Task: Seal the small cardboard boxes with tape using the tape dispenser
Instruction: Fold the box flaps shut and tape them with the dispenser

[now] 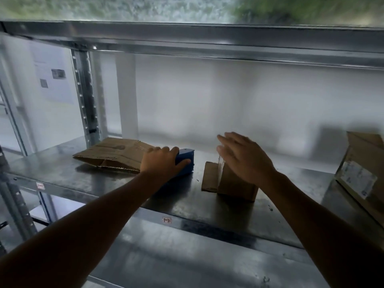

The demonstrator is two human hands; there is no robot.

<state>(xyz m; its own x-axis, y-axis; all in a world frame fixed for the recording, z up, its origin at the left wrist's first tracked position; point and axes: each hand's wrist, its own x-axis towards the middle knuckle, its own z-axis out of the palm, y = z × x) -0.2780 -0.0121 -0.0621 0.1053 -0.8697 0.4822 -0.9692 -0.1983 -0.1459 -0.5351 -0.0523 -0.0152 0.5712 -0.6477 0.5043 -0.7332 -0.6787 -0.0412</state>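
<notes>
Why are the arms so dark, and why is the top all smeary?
Head view: the bright white wall behind the metal shelf backlights the scene, leaving both forearms nearly silhouetted; the top strip is motion-blurred; the right hand at the small cardboard box is slightly smeared; the shelf surface shows dull glare.

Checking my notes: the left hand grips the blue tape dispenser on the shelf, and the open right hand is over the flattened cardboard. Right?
Not quite. In the head view the right hand is over the small standing box; the flattened cardboard lies left of the tape dispenser the left hand grips.
</notes>
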